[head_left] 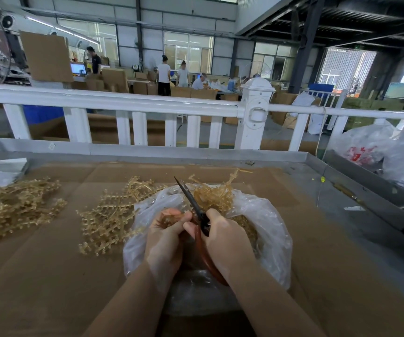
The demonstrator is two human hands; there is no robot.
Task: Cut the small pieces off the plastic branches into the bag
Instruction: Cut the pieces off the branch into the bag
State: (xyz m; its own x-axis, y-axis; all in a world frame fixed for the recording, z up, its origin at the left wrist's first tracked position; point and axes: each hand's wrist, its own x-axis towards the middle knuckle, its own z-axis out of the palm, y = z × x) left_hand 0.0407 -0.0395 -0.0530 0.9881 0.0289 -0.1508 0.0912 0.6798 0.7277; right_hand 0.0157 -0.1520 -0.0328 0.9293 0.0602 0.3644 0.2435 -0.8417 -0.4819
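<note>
Red print on a far plastic sack is unreadable; above the clear bag on the cardboard-covered table, the left hand pinches a plastic branch while right-hand fingers curl round red-handled scissors, blades slightly parted.

Your scissors show dark, near-black blades and reddish-brown looped handles, and the plastic branches around you are a translucent amber-gold. The bag is clear with a milky white sheen, lying on the plain tan cardboard that covers your grey-rimmed counter. Beyond it your view meets a glossy white railing.
</note>
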